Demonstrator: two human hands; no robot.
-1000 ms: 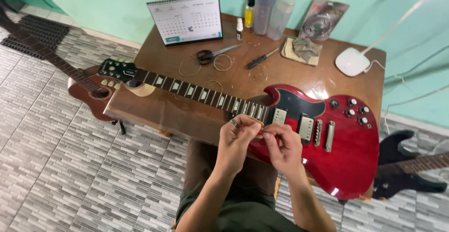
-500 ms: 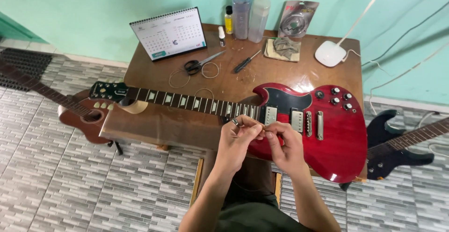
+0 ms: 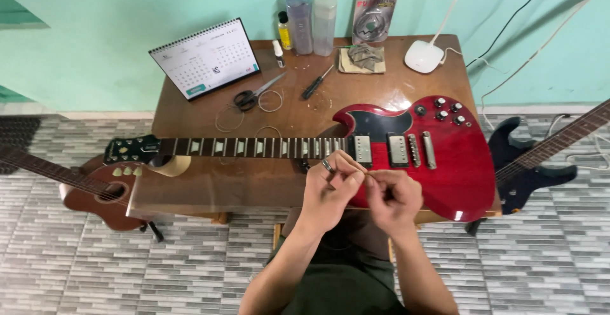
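Both hands now drawn clear of the red electric guitar (image 3: 438, 156), pinching a thin string (barely visible): left hand (image 3: 330, 191), right hand (image 3: 393, 197).

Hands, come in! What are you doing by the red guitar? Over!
Left hand and right hand pinch a thin string together. Red guitar flat on the table. Nothing in the way.

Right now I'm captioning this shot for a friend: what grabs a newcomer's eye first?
The red electric guitar lying flat across the brown table. Just in front of it, the left hand and right hand meet, pinching something thin. A desk calendar stands at the table's back left.
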